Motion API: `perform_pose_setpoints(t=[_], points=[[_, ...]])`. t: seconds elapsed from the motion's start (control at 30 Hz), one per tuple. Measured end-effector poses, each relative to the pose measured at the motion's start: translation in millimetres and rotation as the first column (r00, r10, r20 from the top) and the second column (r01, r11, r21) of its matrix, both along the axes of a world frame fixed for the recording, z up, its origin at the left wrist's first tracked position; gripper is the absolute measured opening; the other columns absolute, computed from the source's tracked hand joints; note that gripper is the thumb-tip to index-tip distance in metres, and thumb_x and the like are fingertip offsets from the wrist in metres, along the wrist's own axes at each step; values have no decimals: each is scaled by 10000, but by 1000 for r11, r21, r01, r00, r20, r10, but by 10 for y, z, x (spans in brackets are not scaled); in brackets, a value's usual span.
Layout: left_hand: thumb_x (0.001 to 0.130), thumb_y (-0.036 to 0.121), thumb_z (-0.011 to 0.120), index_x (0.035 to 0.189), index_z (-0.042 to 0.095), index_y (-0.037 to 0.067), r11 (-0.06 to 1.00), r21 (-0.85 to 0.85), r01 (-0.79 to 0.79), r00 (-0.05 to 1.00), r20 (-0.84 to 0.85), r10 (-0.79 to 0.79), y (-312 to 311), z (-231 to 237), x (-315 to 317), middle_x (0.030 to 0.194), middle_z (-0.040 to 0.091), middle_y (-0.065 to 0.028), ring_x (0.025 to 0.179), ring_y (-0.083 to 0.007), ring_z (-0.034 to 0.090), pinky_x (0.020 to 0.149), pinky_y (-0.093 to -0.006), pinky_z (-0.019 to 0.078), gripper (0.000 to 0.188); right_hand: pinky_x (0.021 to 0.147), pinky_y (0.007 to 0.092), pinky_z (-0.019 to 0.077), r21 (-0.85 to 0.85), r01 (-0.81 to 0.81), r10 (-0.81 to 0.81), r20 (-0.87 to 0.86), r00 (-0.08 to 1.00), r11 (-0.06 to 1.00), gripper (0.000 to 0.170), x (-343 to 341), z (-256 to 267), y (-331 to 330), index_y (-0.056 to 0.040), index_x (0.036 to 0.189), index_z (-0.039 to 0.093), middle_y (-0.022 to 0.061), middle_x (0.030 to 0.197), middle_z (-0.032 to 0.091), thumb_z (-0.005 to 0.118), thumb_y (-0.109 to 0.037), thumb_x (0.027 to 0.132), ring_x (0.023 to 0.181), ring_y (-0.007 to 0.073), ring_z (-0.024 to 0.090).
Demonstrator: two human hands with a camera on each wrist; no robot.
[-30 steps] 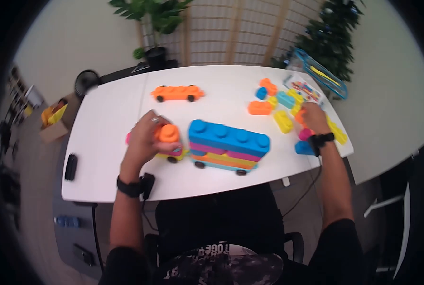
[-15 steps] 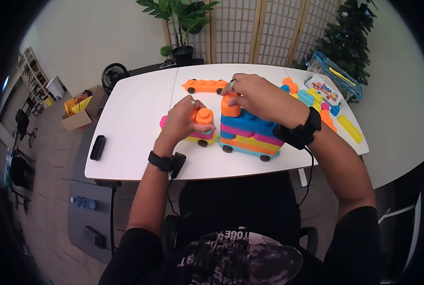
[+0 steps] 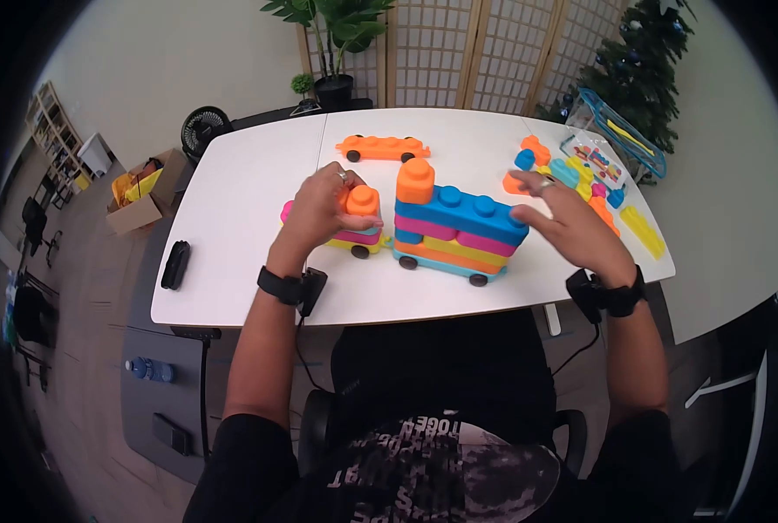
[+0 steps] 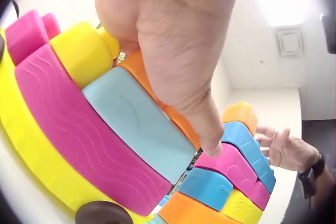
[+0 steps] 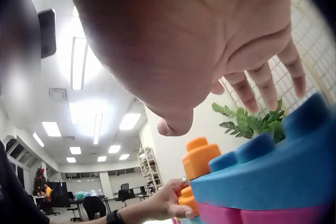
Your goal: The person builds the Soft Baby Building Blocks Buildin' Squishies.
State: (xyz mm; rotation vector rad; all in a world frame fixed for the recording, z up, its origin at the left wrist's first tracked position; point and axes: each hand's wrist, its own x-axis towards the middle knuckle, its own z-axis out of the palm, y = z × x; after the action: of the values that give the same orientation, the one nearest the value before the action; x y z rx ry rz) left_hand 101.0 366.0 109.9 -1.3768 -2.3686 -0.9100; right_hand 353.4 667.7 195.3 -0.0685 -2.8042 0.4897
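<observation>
My left hand (image 3: 324, 209) grips the orange top block (image 3: 363, 201) of a smaller wheeled stack, whose yellow base, magenta layer (image 4: 79, 124) and light blue block (image 4: 142, 119) show in the left wrist view. Right beside it stands a longer wheeled stack with a blue top block (image 3: 476, 209) over magenta, yellow and orange layers. A single orange block (image 3: 415, 180) sits on the left end of that blue block. My right hand (image 3: 576, 225) is held by the longer stack's right end, fingers spread and holding nothing.
An orange wheeled base (image 3: 382, 148) lies at the back of the white table (image 3: 232, 218). Loose blocks, a yellow one (image 3: 642, 232) among them, and a picture card lie at the right. A black case (image 3: 175, 265) lies near the left edge.
My right hand brought an orange block from the loose blocks onto the longer stack, let it go and moved back to the right. My left hand keeps its grip on the smaller stack.
</observation>
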Motion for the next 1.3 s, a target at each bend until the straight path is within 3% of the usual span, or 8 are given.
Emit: perform_pose_setpoints(t=[0.07,0.3,0.43,0.47,0.6,0.77,1.07,1.3], points=[[665,483,980,1051,719,105,998,-67,-17,991,-133,8,-60,-2,-101,998,648,-56,952,-272,642,893,-397,510,600,964,404,543,-203,78,-57,109,992,976,612,39,75,244,22,1385,656,233,1242,730,620,-501,1068,1115,317,700],[678,618,913,1111,713,150,981,-169,-97,986,-153,71,-755,79,-580,1132,630,-29,1121,-286,588,1072,-493,345,668,1035,421,538,-74,-78,88,152,984,994,590,-1321,-409,477,-2,1393,627,221,1335,660,716,-447,1016,1228,341,663],[937,796,558,1093,745,142,1000,7,22,1000,-12,-22,-889,-63,-820,1115,635,-47,1070,-297,579,1049,-494,348,698,1130,469,493,94,-106,89,171,981,990,622,-2273,-673,171,-49,1481,566,199,1444,582,742,-378,982,1359,363,572],[1000,857,219,1057,668,104,999,-39,8,998,-62,-10,-884,-28,-805,1081,616,-60,1046,-274,570,1034,-447,359,878,1125,477,497,115,-95,75,167,983,989,636,-2504,-751,99,-55,1483,565,191,1441,582,756,-374,968,1368,354,563],[1135,458,340,993,691,115,998,9,-65,996,68,64,-796,-6,-764,1069,647,-24,1085,-212,567,1133,-421,267,512,1101,496,515,222,-137,101,165,981,965,647,-3156,-1060,-53,-58,1477,561,174,1425,585,777,-348,940,1398,334,534],[1049,278,457,1045,681,129,997,-64,-53,991,121,61,-745,58,-877,1101,653,-8,1147,-179,568,1181,-458,202,270,1129,495,513,202,-189,124,299,946,961,632,-3403,-1192,-73,0,1457,534,217,1440,553,761,-275,935,1396,375,523],[1020,247,415,1110,643,156,994,-111,2,962,271,28,-599,88,-1350,1165,659,6,1221,-184,606,1263,-609,-62,261,1109,444,487,122,-120,102,142,985,985,527,-1655,-600,442,10,1395,527,231,1370,581,758,-115,937,1300,416,577],[1069,311,471,1133,752,200,997,-75,-30,956,290,51,-486,56,-1416,952,740,26,1031,-173,689,1269,-639,-55,309,1079,482,499,56,-14,0,247,969,998,550,25,-628,179,-7,1403,546,215,1393,592,775,-92,911,1334,399,547]])
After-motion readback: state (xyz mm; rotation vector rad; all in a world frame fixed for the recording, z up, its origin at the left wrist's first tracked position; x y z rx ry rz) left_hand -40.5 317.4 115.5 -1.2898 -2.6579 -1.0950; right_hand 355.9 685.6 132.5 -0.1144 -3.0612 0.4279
